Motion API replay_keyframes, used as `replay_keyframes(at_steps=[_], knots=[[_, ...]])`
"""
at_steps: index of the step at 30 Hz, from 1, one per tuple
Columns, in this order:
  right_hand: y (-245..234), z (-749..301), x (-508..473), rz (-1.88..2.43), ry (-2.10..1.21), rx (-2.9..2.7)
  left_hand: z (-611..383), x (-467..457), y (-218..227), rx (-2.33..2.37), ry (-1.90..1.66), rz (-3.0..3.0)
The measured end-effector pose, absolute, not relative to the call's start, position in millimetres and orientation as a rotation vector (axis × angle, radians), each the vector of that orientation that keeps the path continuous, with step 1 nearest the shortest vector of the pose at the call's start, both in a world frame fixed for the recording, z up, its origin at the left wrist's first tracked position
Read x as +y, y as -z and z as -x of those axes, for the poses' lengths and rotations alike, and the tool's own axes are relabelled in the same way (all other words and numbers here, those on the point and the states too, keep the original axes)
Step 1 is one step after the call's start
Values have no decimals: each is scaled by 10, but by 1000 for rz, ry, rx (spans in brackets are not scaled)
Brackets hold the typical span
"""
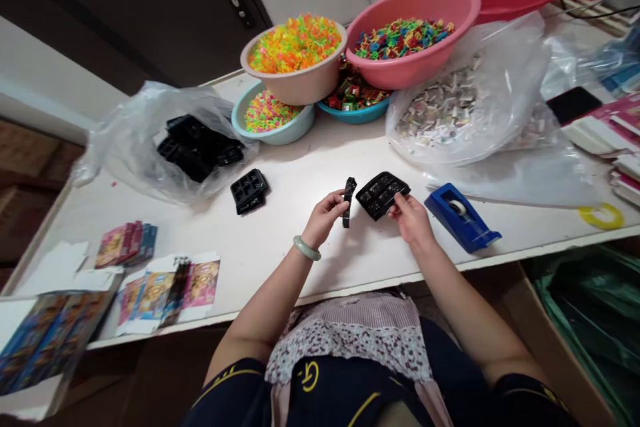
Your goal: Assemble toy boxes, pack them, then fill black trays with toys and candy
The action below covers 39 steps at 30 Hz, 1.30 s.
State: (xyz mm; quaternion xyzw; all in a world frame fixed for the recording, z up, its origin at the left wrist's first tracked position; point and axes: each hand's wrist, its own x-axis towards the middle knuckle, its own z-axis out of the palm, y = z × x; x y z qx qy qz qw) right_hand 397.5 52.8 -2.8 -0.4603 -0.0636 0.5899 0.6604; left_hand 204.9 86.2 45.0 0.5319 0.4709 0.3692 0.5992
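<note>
My left hand, a pale green bangle on its wrist, pinches a black plastic tray held on edge above the white table. Close to its right, my right hand grips a second black compartment tray, tilted with its cells facing up. The two trays are a little apart. A small stack of the same black trays lies on the table to the left.
A clear bag of black trays sits at left. Basins of bright plastic pieces stand behind, with a bag of small paper items. A blue tape dispenser, yellow tape ring and printed cards lie around.
</note>
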Motion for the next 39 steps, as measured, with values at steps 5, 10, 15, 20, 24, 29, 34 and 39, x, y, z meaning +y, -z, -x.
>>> replay_keyframes(at_steps=[5, 10, 15, 20, 24, 29, 34, 39], knots=[[127, -4023, 792, 1169, -1478, -107, -1875, 841, -461, 1047, -914, -1227], [-46, -3740, 539, 1218, -1506, -560, -1932, 761, -364, 1112, -779, -1603], [-119, -3491, 427, 1163, -1433, -646, -2038, 743, -278, 1067, -699, -1915], [122, -3502, 555, 1177, -1463, -302, -1999, 965, -258, 1074, -641, -2097], [375, -3756, 554, 1347, -1480, -294, -2072, 1419, -131, 1323, -528, -2202], [541, -3969, 275, 1695, -1068, -965, -2282, 2004, 79, 1626, -275, -2256], [528, -3683, 343, 1716, -406, -1864, -2252, 2244, 270, 1549, -183, -2300], [721, -3545, 734, 1932, -188, -1910, -2218, 2456, 411, 1183, -230, -2532]])
